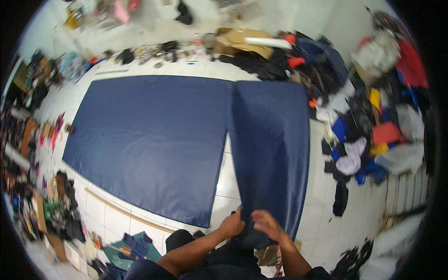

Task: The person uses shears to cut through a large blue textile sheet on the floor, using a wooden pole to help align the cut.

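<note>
A wide sheet of dark navy fabric (149, 144) with a slight sheen lies flat on the floor. To its right is a narrower navy fabric panel (275, 140), touching or meeting the wide one at the far end, with a wedge of floor between them nearer me. My left hand (232, 225) is closed on the near left edge of this narrower panel, thumb pointing up. Just right of it, my right hand (267, 225) is over the same panel, somewhat blurred, its fingers apart with nothing seen in them. The panel's near end drops toward my body.
A long thin wooden strip (126, 210) lies along the wide sheet's near left side. A green mat (112, 252) with cloth scraps is at lower left. Piles of coloured scraps (368, 144) fill the right. Brown cardboard (228, 49) and a white roll (268, 43) lie by the far wall.
</note>
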{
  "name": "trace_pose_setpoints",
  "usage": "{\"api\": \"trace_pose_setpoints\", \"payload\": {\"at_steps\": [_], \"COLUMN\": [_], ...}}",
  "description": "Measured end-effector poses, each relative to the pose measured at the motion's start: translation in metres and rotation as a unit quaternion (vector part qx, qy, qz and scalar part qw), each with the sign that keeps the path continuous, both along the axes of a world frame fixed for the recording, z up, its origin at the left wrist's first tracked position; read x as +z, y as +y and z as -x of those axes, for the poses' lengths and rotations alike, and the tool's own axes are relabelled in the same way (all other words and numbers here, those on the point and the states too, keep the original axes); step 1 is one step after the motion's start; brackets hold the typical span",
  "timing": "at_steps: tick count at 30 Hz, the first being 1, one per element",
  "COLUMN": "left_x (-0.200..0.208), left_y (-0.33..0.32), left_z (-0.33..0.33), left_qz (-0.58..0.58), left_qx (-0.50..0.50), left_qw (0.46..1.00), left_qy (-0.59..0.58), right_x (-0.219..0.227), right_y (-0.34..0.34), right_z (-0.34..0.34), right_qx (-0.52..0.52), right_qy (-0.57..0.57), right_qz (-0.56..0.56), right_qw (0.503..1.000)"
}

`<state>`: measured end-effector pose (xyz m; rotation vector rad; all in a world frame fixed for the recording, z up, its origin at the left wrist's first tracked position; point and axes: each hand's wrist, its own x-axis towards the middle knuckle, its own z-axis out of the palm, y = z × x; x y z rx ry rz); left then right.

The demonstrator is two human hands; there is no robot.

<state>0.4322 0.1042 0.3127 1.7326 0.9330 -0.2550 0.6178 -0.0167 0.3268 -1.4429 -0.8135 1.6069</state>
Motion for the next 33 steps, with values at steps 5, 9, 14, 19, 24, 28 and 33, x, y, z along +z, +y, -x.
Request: {"api": "trace_pose_setpoints", "payload": {"at_steps": [5, 9, 14, 19, 24, 28, 33], "left_x": [0.018, 0.016, -0.042, -0.046, -0.061, -0.030, -0.040], "left_y": [0.029, 0.088, 0.147, 0.153, 0.180, 0.316, 0.439], "left_z": [0.033, 0.132, 0.394, 0.653, 0.894, 0.944, 0.997], "left_qz": [0.015, 0.061, -0.093, 0.012, 0.016, -0.018, 0.040], "left_qx": [-0.097, -0.008, 0.369, 0.565, 0.717, 0.640, 0.653], "left_qw": [0.995, 0.989, 0.924, 0.806, 0.692, 0.763, 0.756], "left_qy": [-0.007, -0.135, 0.041, 0.175, 0.083, 0.083, -0.016], "right_x": [-0.007, -0.025, -0.106, -0.114, -0.106, -0.081, -0.064], "right_y": [0.181, 0.247, 0.243, 0.214, 0.287, 0.303, 0.384], "right_z": [0.056, 0.108, 0.106, 0.077, 0.211, 0.280, 0.366], "right_qx": [0.113, 0.096, -0.110, 0.108, -0.099, -0.140, -0.173], "right_qy": [-0.423, -0.347, -0.394, -0.677, -0.584, -0.530, -0.535], "right_qz": [0.159, 0.293, 0.261, 0.209, 0.409, 0.473, 0.495], "right_qw": [0.885, 0.886, 0.874, 0.697, 0.694, 0.689, 0.662]}}
